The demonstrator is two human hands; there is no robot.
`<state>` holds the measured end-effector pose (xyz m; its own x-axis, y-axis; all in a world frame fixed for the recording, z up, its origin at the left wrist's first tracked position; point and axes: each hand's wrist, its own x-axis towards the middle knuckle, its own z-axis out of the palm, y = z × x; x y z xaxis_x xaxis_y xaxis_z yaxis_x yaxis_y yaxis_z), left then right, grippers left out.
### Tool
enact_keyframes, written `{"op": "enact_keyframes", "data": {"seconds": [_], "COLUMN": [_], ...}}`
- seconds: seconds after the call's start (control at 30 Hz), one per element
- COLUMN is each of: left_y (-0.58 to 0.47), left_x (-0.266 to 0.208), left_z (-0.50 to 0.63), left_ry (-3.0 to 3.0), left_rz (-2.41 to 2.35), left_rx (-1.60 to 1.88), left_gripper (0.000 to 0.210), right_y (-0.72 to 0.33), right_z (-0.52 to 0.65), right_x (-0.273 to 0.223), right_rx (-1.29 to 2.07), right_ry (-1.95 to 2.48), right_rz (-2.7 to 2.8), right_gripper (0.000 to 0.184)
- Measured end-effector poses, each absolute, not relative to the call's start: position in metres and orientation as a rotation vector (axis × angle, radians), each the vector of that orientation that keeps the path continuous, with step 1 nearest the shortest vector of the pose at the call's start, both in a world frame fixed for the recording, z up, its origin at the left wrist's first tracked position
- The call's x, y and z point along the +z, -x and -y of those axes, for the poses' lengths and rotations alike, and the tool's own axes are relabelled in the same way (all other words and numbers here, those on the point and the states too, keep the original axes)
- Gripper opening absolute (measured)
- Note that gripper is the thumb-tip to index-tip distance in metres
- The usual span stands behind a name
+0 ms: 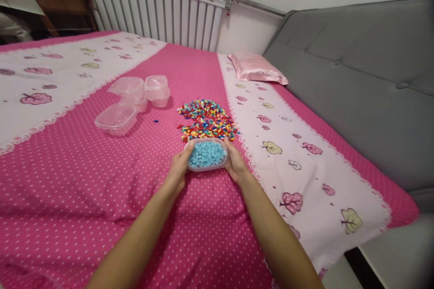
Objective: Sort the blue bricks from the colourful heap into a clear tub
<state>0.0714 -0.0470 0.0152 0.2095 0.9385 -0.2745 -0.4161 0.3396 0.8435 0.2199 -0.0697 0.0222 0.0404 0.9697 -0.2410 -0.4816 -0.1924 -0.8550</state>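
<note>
Between my two hands is a clear plastic container (207,155) filled with small light-blue building bricks. My left hand (181,165) grips its left side, thumb on the rim. On the opposite side, my right hand (234,161) holds the right end with the thumb up along the edge. The fingers underneath are mostly hidden. Just beyond the container, a spread of mixed-colour toy bricks (210,122) lies on the pink bedspread, in red, yellow, blue, green and white. One dark blue brick (156,121) lies apart to the left.
Several clear plastic containers (117,117) stand to the left, some stacked. The pink dotted bedspread (135,176) is wrinkled near me. A pink satin pillow (257,70) rests at the far right, by a grey padded headboard (356,76). A white radiator (152,6) lines the back wall.
</note>
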Motion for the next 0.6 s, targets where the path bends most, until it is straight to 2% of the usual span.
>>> {"op": "enact_keyframes", "data": {"seconds": [0.17, 0.43, 0.6], "left_y": [-0.078, -0.07, -0.068], "left_x": [0.013, 0.016, 0.012], "left_z": [0.058, 0.06, 0.057], "left_ry": [-0.896, -0.932, -0.919], "left_rz": [-0.945, -0.756, -0.794], "left_rx": [1.139, 0.855, 0.828], "left_gripper": [0.052, 0.049, 0.046], "right_y": [-0.221, -0.227, -0.231], "right_z": [0.071, 0.068, 0.066], "right_x": [0.022, 0.013, 0.007], "right_rx": [1.405, 1.132, 1.085], "right_ry": [1.095, 1.405, 1.429], "right_rz": [0.533, 0.55, 0.634], "right_gripper": [0.055, 0.053, 0.058]}}
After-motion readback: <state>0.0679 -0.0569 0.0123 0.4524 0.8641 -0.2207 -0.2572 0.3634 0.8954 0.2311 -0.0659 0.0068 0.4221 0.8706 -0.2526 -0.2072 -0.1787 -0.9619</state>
